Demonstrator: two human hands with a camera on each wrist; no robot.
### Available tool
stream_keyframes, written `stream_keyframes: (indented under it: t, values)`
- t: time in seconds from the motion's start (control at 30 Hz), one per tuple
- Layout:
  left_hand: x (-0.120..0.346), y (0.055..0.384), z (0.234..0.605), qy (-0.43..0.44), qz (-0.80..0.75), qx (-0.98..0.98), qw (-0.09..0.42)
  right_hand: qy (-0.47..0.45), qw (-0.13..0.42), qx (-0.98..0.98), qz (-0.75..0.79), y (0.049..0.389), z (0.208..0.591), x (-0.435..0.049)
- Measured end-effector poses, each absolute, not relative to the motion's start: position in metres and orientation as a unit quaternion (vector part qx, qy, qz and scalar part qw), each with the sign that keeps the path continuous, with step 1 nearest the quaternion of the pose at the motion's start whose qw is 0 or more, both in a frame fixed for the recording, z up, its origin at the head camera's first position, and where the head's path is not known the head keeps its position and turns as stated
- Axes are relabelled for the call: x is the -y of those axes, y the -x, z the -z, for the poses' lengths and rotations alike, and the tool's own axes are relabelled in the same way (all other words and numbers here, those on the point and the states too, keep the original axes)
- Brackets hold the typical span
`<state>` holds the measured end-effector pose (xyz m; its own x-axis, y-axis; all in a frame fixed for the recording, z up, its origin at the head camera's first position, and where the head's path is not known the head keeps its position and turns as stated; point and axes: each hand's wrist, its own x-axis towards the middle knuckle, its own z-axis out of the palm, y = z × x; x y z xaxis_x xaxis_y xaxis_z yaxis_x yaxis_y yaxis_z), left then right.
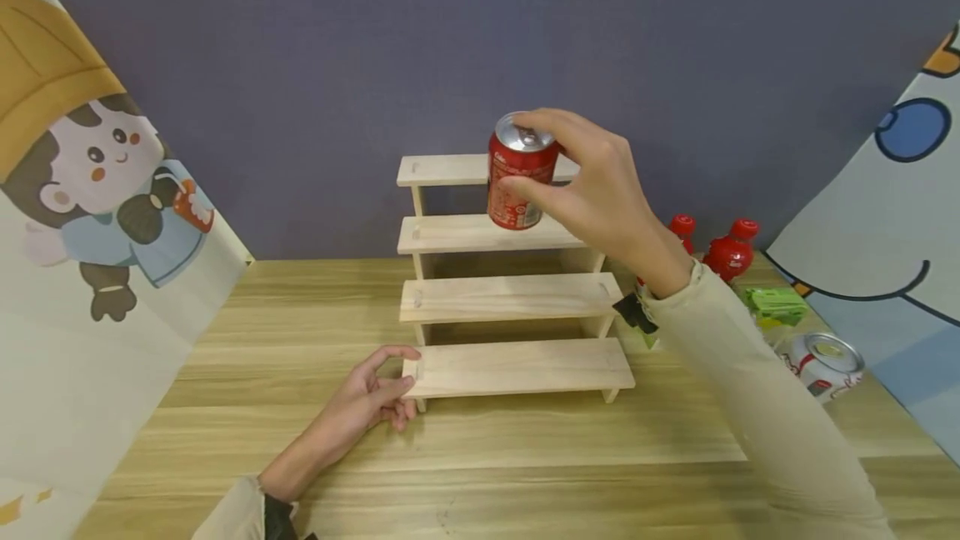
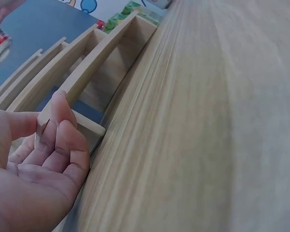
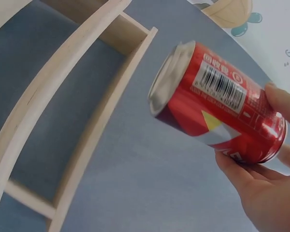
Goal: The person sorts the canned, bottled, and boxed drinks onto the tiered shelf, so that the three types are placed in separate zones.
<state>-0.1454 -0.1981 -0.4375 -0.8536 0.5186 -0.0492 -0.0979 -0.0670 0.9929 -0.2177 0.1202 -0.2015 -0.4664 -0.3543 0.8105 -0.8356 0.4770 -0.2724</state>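
Two hands are apart from each other, each occupied: the right hand [image 1: 588, 177] grips a red aluminium drink can with a silver lid [image 1: 512, 194], while the left hand [image 1: 371, 394] pinches the left end of the lowest board [image 1: 517, 369] of a pale wooden four-tier step rack [image 1: 510, 298]. The red can is held in the air, roughly upright, and in the head view it covers part of the top two boards [image 1: 450, 232]. In the right wrist view, a clear gap separates the can from the rack, and a white barcode label [image 3: 220, 87] shows on its side. Its holder's thumb presses on one side and the fingers on the other

The rack stands on a yellowish wood-grain worktop [image 1: 315, 315] before a plain blue-grey wall [image 1: 322, 65]. To its right are two red bottles with red caps [image 1: 729, 257], partly behind the right sleeve [image 1: 772, 407], with a green packet [image 1: 776, 305] near them and a white can with red markings and a silver lid [image 1: 821, 367] nearer the viewer. White panels printed with cartoon figures [image 1: 105, 190] flank the worktop on both sides
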Motion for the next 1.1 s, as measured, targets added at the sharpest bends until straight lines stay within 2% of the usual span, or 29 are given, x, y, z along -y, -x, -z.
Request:
stream_keyframes:
  t: [0.27,0.53,0.83,1.1]
  values:
    - [0.194,0.147,0.441,-0.164,-0.718,-0.644,0.209,-0.374,0.346,0.784,-0.353,0.251,0.2,-0.103]
    - [0.196,0.147,0.442,-0.165,-0.718,-0.645,0.203,-0.331,0.323,0.805,-0.372,0.284,0.197,-0.087]
    - [0.195,0.147,0.445,-0.17,-0.722,-0.638,0.204,-0.277,0.32,0.805,-0.416,0.311,0.203,-0.075]
    - [0.197,0.147,0.445,-0.153,-0.727,-0.64,0.195,-0.278,0.313,0.801,-0.429,0.334,0.209,-0.057]
